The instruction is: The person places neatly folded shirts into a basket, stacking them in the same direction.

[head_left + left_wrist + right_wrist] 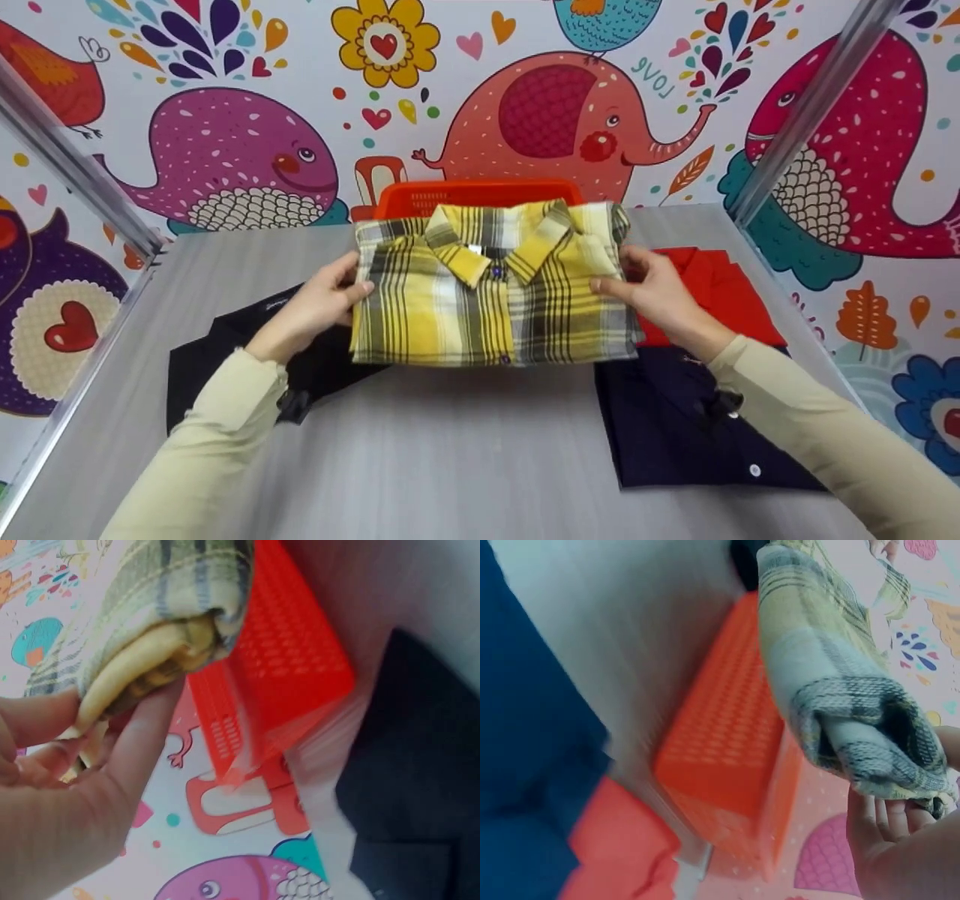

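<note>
A folded yellow plaid shirt [442, 300], collar at the top and buttons down the middle, is held up above the table between both hands. My left hand [321, 304] grips its left side, thumb on the front and fingers behind. On the opposite side my right hand [660, 292] pinches the edge the same way. The left wrist view shows the folded layers of the plaid shirt [165, 615] between thumb and fingers. In the right wrist view the rolled end of the shirt [862, 727] lies in the right hand [900, 840].
Behind the shirt stands an orange plastic basket [480, 189], against the cartoon-patterned wall. A black folded garment [225, 352] lies on the grey table [450, 465] at left. To the right are a red garment [739, 300] and a navy one with white buttons [660, 442].
</note>
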`<action>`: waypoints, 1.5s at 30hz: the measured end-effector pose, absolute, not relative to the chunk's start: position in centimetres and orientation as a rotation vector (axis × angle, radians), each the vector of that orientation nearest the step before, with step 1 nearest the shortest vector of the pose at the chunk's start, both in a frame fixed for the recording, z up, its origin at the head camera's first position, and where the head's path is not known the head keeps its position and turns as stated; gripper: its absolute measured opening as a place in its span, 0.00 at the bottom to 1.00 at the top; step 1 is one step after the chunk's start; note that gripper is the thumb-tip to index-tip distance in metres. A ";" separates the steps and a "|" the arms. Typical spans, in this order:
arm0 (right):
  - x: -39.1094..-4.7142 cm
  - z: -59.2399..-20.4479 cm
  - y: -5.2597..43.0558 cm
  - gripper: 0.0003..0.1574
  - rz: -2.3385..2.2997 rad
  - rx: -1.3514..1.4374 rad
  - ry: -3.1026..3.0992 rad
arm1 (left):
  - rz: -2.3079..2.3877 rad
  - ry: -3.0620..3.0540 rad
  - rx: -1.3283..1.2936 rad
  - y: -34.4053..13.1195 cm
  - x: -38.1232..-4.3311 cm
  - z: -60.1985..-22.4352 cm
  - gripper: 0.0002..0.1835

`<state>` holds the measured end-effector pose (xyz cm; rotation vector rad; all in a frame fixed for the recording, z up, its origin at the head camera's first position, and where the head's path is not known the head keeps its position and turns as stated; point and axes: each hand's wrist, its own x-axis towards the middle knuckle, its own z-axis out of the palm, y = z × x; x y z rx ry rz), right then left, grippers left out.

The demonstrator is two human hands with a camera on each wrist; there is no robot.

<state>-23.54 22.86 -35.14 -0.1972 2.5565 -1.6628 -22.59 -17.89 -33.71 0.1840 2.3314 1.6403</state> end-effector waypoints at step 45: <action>-33.9 -36.3 18.9 0.25 -1.775 0.085 2.637 | 1.356 3.096 0.078 -15.9 -33.4 -36.1 0.08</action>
